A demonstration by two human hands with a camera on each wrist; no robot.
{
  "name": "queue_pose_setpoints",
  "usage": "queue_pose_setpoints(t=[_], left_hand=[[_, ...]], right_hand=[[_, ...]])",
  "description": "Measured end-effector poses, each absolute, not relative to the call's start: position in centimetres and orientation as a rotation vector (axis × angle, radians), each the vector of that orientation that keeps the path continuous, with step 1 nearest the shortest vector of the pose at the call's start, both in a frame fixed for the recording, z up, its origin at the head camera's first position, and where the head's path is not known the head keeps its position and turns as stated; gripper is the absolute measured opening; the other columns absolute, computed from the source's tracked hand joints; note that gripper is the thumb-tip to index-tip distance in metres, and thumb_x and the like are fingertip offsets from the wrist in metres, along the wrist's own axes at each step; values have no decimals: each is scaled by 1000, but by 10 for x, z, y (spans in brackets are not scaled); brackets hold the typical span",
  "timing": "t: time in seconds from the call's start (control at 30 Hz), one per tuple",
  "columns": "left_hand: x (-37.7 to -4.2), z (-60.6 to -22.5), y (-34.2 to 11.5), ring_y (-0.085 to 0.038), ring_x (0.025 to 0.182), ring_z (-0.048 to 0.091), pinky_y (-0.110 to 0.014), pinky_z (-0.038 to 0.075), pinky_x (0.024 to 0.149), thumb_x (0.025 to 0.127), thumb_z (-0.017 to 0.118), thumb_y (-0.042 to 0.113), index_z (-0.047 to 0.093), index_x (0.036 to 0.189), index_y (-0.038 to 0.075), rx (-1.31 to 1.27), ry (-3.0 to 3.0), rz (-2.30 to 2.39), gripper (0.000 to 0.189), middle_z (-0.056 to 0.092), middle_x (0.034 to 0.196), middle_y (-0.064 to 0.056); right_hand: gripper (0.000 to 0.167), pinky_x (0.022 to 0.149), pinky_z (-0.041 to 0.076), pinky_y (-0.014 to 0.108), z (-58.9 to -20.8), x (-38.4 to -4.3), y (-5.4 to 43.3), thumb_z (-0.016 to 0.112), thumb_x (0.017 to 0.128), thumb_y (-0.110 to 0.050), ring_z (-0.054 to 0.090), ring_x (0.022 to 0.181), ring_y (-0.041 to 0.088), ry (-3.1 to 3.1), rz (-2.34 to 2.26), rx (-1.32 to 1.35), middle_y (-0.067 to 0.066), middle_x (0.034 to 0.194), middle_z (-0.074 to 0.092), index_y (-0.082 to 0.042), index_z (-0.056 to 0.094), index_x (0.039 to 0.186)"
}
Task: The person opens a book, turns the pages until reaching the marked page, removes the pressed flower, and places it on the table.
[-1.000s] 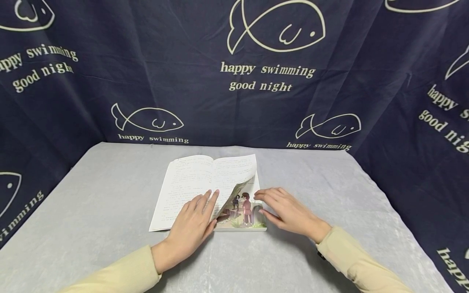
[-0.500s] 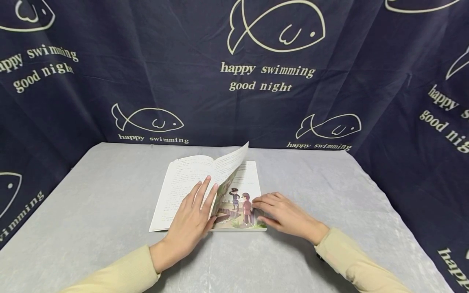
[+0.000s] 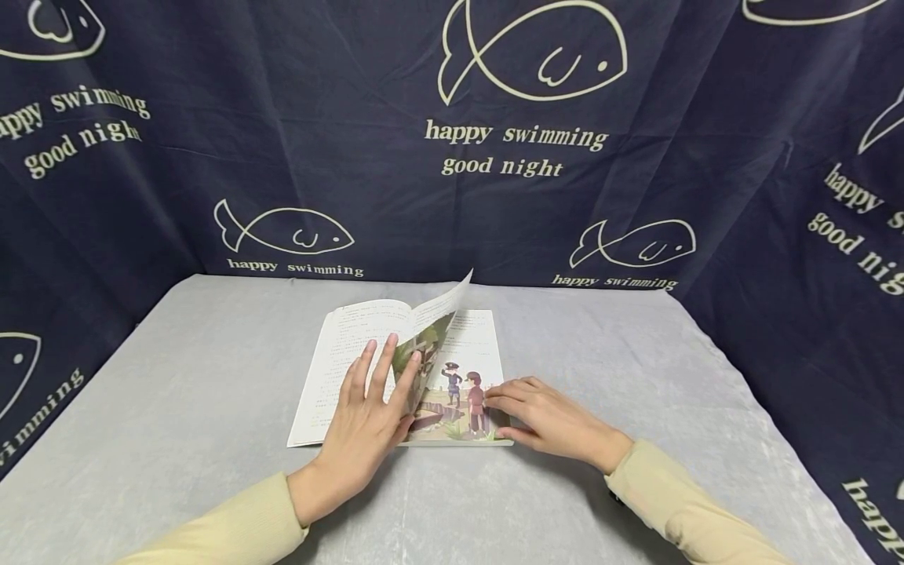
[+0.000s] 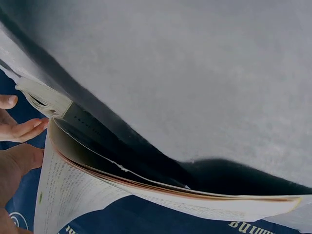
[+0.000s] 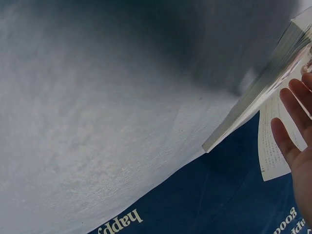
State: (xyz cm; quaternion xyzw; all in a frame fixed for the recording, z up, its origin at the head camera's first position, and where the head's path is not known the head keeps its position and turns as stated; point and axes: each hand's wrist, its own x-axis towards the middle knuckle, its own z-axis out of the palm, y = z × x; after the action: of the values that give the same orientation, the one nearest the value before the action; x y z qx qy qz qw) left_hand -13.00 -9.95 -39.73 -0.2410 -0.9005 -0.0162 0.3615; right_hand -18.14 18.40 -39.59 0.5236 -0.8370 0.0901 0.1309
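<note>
An open book [image 3: 332,369] with printed text lies on the table. One page [image 3: 432,333] stands lifted and curved near the middle, showing a green picture on its underside. My left hand [image 3: 367,424] spreads its fingers against that page, over the left half of the book. My right hand [image 3: 554,416] rests its fingertips at the right edge of the illustrated page [image 3: 452,408], which shows two cartoon figures. In the right wrist view, the fingers [image 5: 293,109] are extended beside the book's page edges [image 5: 273,80]. The left wrist view shows the bottom edge of the book [image 4: 161,187] and part of the left hand.
A grey cloth covers the table [image 3: 212,377]. Dark blue curtains [image 3: 353,118] printed with white fish and lettering hang behind it and on both sides. Light yellow sleeves [image 3: 233,522] cover both forearms.
The page has lifted off the right half and swung leftward, uncovering the illustrated page. My left hand's fingers have shifted slightly left and up with it. My right hand has settled slightly lower at the book's edge.
</note>
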Motion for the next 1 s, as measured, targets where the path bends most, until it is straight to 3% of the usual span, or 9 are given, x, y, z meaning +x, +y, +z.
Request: queue_pose_setpoints(t=[0.3,0.6,1.0], left_hand=[[-130,-398,-100,-39,136,14,-53,23,102,63,77,34,41,136,11,-594,-2294,8,84,21,150,-12],[-129,-400,-101,-40,137,15,-56,20,103,71,68,37,45,134,11,-530,-2292,70,72,24,150,-11],[-128,-402,-102,-39,136,19,-57,18,102,72,62,40,52,127,11,-497,-2301,142,63,29,148,-9]], right_hand=[[50,95,40,34,-398,-180,184,64,80,-43,56,107,15,-2478,242,1517,3,117,61,-8,61,114],[45,94,41,34,-397,-179,183,65,80,-38,57,106,16,-2480,219,1529,3,115,62,-8,62,112],[15,87,44,31,-396,-181,184,62,81,-18,59,93,11,-2384,254,1562,-2,99,66,-13,67,94]])
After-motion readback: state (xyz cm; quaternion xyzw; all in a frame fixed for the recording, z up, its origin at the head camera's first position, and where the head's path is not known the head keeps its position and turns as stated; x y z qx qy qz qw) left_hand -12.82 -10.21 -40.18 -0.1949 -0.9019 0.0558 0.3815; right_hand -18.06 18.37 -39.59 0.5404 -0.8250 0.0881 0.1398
